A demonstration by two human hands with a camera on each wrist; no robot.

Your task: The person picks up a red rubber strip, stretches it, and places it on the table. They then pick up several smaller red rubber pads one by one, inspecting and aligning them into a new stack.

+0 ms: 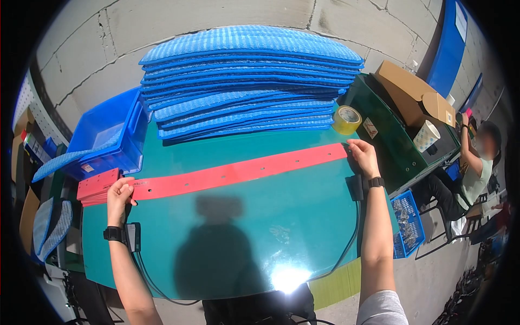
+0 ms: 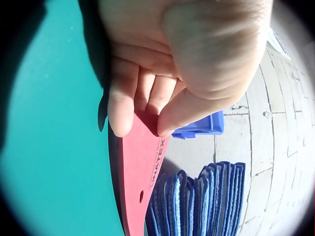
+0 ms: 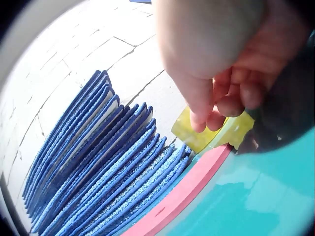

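A long red strip (image 1: 225,176) with small holes lies across the green table (image 1: 303,216). Printed lettering reading "LINATEX" shows on it in the left wrist view. My left hand (image 1: 120,197) holds its left end (image 2: 138,157) between thumb and fingers. At the far right end is my right hand (image 1: 364,157), fingertips close to the corner. The right wrist view shows those fingers loosely curled above the strip's blunt end (image 3: 224,153), with a gap between. A pile of similar red strips (image 1: 97,187) lies just left of my left hand.
Blue mop pads (image 1: 249,81) are stacked at the back against the block wall. A roll of clear yellow tape (image 1: 346,120) stands right of them. Left is a blue bin (image 1: 108,135); right, a green case (image 1: 379,130) with a cardboard box (image 1: 411,92). Another person sits far right.
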